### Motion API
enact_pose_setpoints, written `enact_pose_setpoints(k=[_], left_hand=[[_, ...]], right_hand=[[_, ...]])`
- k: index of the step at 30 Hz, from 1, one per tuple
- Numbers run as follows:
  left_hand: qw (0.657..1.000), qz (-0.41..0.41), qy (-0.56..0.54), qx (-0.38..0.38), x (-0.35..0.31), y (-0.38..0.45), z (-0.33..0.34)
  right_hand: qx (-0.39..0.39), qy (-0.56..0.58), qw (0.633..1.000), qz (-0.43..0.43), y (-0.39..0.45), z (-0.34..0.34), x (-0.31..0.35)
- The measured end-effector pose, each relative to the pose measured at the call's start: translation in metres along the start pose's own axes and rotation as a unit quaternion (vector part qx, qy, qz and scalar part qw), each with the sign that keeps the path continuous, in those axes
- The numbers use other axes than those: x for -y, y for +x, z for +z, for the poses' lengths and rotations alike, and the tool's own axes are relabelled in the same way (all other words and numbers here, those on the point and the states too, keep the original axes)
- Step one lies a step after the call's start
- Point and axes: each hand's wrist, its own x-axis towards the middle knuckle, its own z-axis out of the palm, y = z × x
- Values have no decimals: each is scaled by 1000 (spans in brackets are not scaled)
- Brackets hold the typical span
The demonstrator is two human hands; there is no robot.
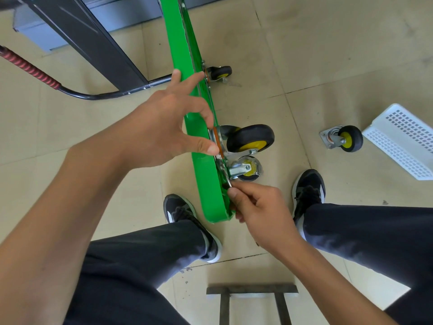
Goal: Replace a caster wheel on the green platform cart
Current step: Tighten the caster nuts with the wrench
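Left hand (pixel 164 127) spread wide against the upturned edge of the green metal platform cart (pixel 199 141), thumb and one fingertip touching the silver mounting plate (pixel 216 139) of the large black-and-yellow caster wheel (pixel 251 139), other fingers straight along the green rim. Right hand (pixel 260 207) curled, pinching a small silver metal tool (pixel 229 184) just below that caster, at the cart's near corner; kind of tool too small to tell. Cart stood on its side on the beige tiled floor (pixel 328 55), between two black sneakers (pixel 187 214). Second small caster (pixel 246 168) mounted just under the large one, another (pixel 220 72) fixed farther up the cart. Loose black-and-yellow caster with plate (pixel 342 139) lay on the floor well right of the cart, beside a white perforated plastic tray (pixel 403 139). Black cart handle with red ribbed grip (pixel 28 68) lay left of the cart.
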Motion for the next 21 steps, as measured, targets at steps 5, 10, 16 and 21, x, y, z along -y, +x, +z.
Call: enact_pose_setpoints(k=[5,10,16,21], left_hand=[[1000,0,1,5,-1,0,0],[1000,1,-10,5,0,-1,0],[1000,3,-2,4,0,0,0],[1000,3,-5,6,0,0,-1]], right_hand=[[49,75,989,114,10,-23,38],[110,64,984,124,13,-35,38],[56,47,995,70,6,-25,10],[45,55,996,61,4,-17,4]])
